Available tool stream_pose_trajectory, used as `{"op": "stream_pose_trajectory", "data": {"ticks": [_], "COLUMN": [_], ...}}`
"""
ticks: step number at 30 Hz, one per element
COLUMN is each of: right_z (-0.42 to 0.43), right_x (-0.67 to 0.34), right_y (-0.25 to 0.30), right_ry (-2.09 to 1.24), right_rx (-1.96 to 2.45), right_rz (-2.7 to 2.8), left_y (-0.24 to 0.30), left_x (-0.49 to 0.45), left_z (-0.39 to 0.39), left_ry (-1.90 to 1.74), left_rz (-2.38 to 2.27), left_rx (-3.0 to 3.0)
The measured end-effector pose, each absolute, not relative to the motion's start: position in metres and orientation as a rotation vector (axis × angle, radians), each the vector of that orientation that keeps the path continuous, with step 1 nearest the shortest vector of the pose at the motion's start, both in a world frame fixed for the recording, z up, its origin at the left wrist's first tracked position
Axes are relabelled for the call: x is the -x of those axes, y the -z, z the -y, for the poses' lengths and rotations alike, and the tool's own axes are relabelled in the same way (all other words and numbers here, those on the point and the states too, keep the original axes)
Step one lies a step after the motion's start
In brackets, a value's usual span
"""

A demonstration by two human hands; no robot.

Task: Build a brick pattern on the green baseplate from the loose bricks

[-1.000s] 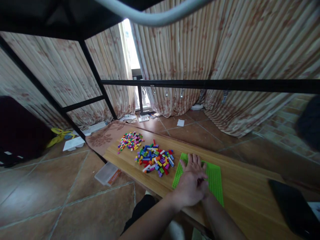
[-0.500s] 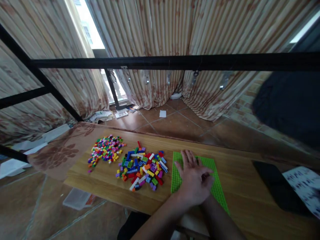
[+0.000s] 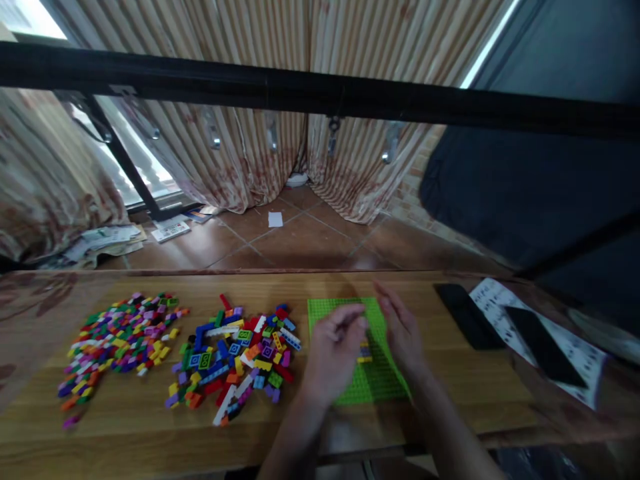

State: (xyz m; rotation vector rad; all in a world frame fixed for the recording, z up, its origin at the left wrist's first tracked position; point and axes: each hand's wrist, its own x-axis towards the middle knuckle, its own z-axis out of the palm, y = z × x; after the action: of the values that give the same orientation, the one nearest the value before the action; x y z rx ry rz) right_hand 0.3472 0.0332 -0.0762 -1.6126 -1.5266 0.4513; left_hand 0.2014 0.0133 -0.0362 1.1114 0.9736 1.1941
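A green studded baseplate [image 3: 373, 387] lies on the wooden table in front of me. My left hand [image 3: 333, 357] is over its left part, fingers curled in toward the thumb; whether anything small is inside them is hidden. At the plate's right edge my right hand [image 3: 403, 337] is held on its side, fingers stretched out and holding nothing. Between the two hands a small brick piece [image 3: 365, 353], yellow and greyish, sits on the plate, partly covered by my left hand. Left of the plate is a pile of mixed larger bricks [image 3: 240, 360].
Farther left spreads a pile of smaller bricks [image 3: 123, 333]. On the right lie a black flat object [image 3: 470, 317], a printed sheet [image 3: 500, 307] and a dark phone-like slab [image 3: 545, 347]. A black bar [image 3: 300, 93] crosses ahead, with clips hanging from it.
My view has turned right. My hands were crossed over the baseplate, the left spread open; now they are apart, left fingers curled, and the small brick piece shows between them.
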Motion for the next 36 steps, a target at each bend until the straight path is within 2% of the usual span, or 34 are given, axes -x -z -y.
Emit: {"op": "stream_pose_trajectory", "data": {"ticks": [3,5,14,20,30,36], "right_z": [-0.025,-0.022,-0.016,-0.012,-0.013,-0.012], "right_x": [-0.367,-0.374,-0.373,-0.368,-0.365,-0.374], "right_y": [0.072,0.077,0.077,0.068,0.080,0.093], "right_ry": [-0.578,-0.680,-0.948,-1.013,-0.978,-1.018], "right_rx": [1.543,1.597,1.780,1.815,1.780,1.733], "right_rz": [1.116,1.071,1.675,1.860,1.865,1.861], "left_y": [0.045,0.053,0.073,0.073,0.072,0.068], "left_x": [-0.175,-0.164,-0.182,-0.189,-0.191,-0.178], "left_z": [-0.027,-0.029,-0.001,-0.006,-0.004,0.003], "left_ry": [-1.288,-1.216,-0.617,-0.412,-0.428,-0.603], "left_rz": [-1.230,-1.352,-1.701,-1.742,-1.708,-1.644], "left_rx": [-1.049,-1.189,-1.719,-1.793,-1.859,-1.851]}}
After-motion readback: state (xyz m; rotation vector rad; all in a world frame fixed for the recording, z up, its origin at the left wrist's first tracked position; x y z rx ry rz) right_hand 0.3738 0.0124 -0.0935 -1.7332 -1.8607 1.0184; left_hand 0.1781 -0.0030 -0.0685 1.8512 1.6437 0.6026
